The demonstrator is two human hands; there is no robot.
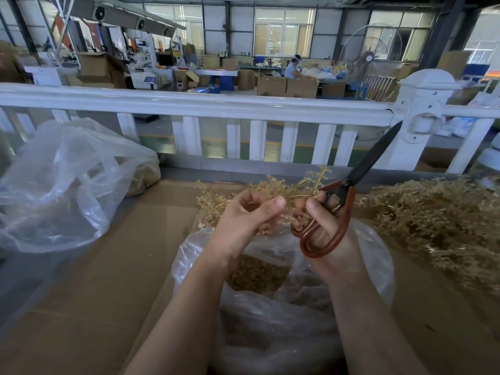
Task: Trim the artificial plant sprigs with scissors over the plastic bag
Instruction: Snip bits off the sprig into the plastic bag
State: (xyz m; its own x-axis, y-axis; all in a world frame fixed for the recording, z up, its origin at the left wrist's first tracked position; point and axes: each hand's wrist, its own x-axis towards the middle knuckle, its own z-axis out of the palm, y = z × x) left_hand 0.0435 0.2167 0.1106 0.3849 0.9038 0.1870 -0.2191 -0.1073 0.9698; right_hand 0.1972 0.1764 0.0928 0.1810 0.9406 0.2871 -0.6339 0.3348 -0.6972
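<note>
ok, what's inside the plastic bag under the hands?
The plastic bag holds a heap of tan trimmed bits, seen through its open mouth. The crumpled film hides how deep it goes.

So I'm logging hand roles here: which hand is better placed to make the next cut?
The right hand: it already holds the scissors, blades shut and pointing up. The left hand holds the sprig over the plastic bag.

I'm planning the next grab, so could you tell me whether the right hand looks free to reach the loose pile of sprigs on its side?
Probably not yet: the right hand holds the scissors and pinches the sprig, though the pile lies unobstructed beside it.
</note>
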